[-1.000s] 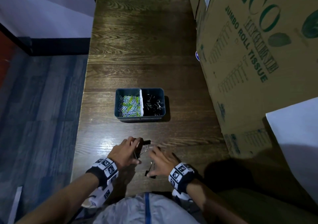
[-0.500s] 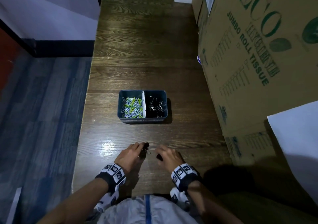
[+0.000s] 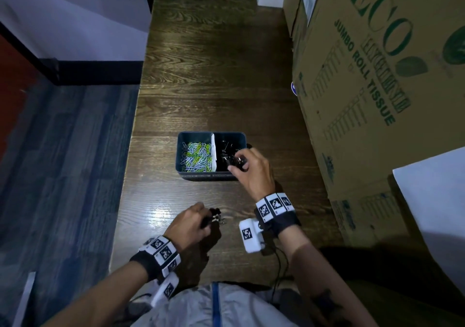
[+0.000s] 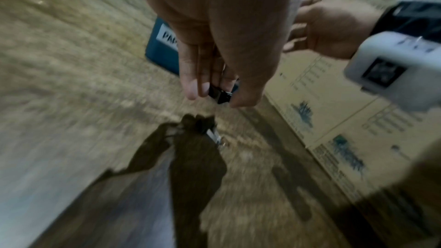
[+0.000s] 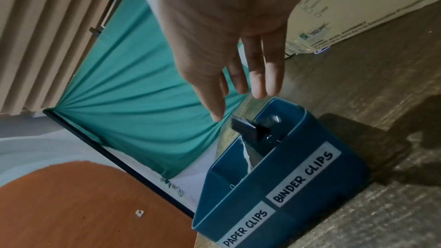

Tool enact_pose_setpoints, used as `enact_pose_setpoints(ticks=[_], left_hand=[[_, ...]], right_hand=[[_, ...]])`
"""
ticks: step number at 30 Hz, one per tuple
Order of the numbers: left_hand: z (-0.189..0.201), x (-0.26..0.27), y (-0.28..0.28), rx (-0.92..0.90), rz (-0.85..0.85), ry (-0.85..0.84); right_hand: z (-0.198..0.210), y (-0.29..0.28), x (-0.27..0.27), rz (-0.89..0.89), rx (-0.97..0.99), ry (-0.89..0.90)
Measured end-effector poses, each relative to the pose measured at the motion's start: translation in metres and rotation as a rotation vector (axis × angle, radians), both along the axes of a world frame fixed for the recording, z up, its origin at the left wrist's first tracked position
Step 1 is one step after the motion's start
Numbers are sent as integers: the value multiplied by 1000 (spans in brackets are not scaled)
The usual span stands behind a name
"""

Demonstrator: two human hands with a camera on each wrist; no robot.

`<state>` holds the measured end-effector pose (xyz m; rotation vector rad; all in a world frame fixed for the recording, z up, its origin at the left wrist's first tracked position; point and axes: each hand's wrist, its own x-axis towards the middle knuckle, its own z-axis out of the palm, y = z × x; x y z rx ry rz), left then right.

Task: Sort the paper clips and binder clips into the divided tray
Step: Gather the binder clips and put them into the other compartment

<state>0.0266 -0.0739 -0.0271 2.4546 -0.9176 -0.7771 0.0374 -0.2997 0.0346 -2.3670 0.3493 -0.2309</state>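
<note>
A dark blue divided tray (image 3: 208,176) stands mid-table. Its left half holds coloured paper clips (image 3: 196,154) and its right half holds black binder clips (image 3: 225,150). My right hand (image 3: 236,162) hovers over the right half with fingers straight and loose. In the right wrist view a black binder clip (image 5: 245,126) hangs free in the air just under my right hand (image 5: 241,101), above the half of the tray (image 5: 353,173) labelled BINDER CLIPS. Near the table's front my left hand (image 4: 212,97) pinches another binder clip (image 4: 219,94). One more binder clip (image 4: 211,129) lies on the wood below it.
A tall cardboard box (image 3: 377,87) walls off the table's right side, with a white sheet (image 3: 432,201) leaning in front of it. The table's left edge (image 3: 130,175) drops to a blue-grey floor. Bare wood stretches behind the tray.
My right hand has gone from the table's front up to the tray's right half, and its clip has left the fingers. My left hand has stayed near the front, still pinching a clip.
</note>
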Motion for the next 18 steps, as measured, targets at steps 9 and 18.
enact_pose_setpoints(ticks=[9,18], left_hand=[[71,84,-70,-287,183,-216],[44,59,-45,-208,141,-280]], right_hand=[[-56,22,-44,119,-137,331],[-77,66,-58,479,-299,629]])
